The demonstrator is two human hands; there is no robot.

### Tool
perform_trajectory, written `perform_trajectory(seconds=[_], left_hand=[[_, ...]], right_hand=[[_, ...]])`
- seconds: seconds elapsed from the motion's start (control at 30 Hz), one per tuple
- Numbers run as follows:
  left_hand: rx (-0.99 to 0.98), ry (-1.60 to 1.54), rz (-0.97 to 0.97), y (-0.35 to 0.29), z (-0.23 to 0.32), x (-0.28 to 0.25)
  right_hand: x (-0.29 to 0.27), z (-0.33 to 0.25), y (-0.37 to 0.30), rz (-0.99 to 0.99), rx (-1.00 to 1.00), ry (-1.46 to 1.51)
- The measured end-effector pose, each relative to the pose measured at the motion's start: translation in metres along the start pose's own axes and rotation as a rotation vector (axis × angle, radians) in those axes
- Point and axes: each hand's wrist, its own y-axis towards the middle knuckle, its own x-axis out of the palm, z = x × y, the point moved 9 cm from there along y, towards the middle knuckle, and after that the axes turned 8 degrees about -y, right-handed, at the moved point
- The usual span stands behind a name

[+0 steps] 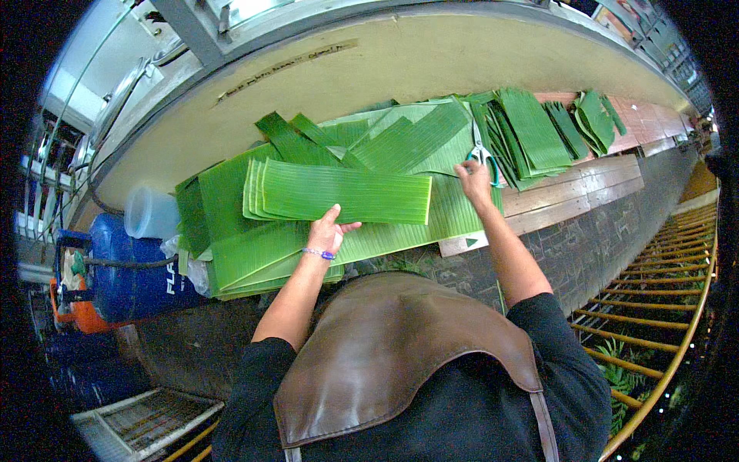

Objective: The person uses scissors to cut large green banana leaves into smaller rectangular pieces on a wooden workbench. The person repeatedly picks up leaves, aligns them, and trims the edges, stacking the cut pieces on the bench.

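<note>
My left hand (327, 233) grips the near edge of a layered stack of cut banana leaf pieces (346, 192). Its thumb lies on top and the other fingers are partly hidden beneath. To the right, my right hand (474, 180) is closed around a pair of scissors (479, 145) with teal handles, blades pointing away from me. Under both hands spread large banana leaf sheets (454, 204). Loose darker leaf strips (289, 141) lie across them on the far side. Folded and piled leaf bundles (531, 131) stand to the right of the scissors.
A low cream wall (431, 58) runs behind the leaves. At left are a blue drum (131, 277), a translucent tub (148, 213) and an orange-handled tool (81, 308). Wooden planks (573, 192) edge the bench at right, with a yellow railing (662, 323) beyond the paved floor.
</note>
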Motion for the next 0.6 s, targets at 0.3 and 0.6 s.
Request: perform_trajectory(seconds=[0.3, 0.6], left_hand=[[0.178, -0.043, 0.061, -0.028, 0.063, -0.006], [0.245, -0.211, 0.192, -0.044, 0.09, -0.012]], right_hand=[[0.013, 0.06, 0.048, -0.023, 0.041, -0.474], [-0.011, 0.058, 0.071, -0.109, 0.26, 0.006]])
